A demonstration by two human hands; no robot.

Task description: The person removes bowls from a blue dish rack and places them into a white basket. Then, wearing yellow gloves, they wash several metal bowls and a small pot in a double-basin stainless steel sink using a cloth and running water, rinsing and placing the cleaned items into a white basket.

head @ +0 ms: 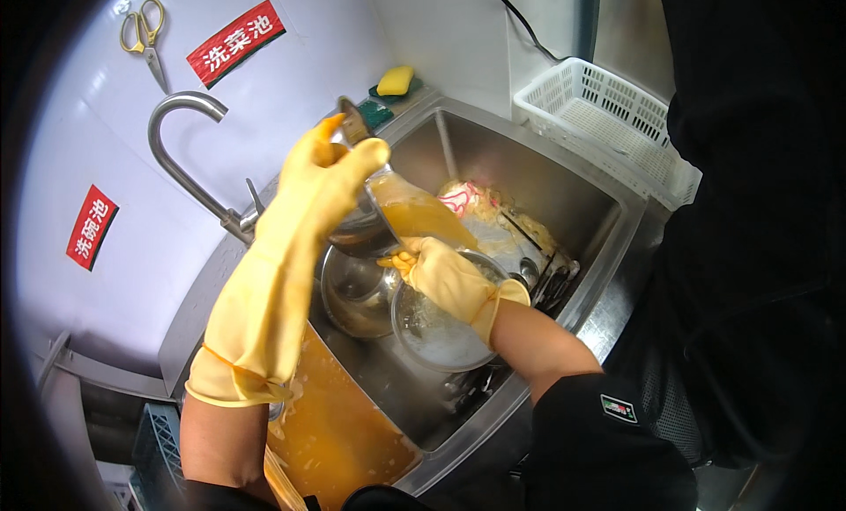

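Both my hands wear long yellow rubber gloves. My left hand (pixel 330 174) grips the handle end of a tilted metal pot (pixel 363 227), and my right hand (pixel 439 273) holds its lower rim. Orange-brown liquid (pixel 420 210) pours from the pot into the right basin of a steel sink (pixel 555 174). Beneath my hands are a round metal bowl (pixel 353 293) and a clear round bowl (pixel 439 342) with cloudy liquid. Food scraps (pixel 492 204), chopsticks and spoons (pixel 529 270) lie in the basin beyond them.
Orange liquid (pixel 344 418) fills the left basin. A steel faucet (pixel 192 174) stands at left, below scissors (pixel 149 45) on the wall. A yellow sponge (pixel 395 81) lies at the back corner. A white plastic basket (pixel 615 134) sits at right, near a person in dark clothing (pixel 747 247).
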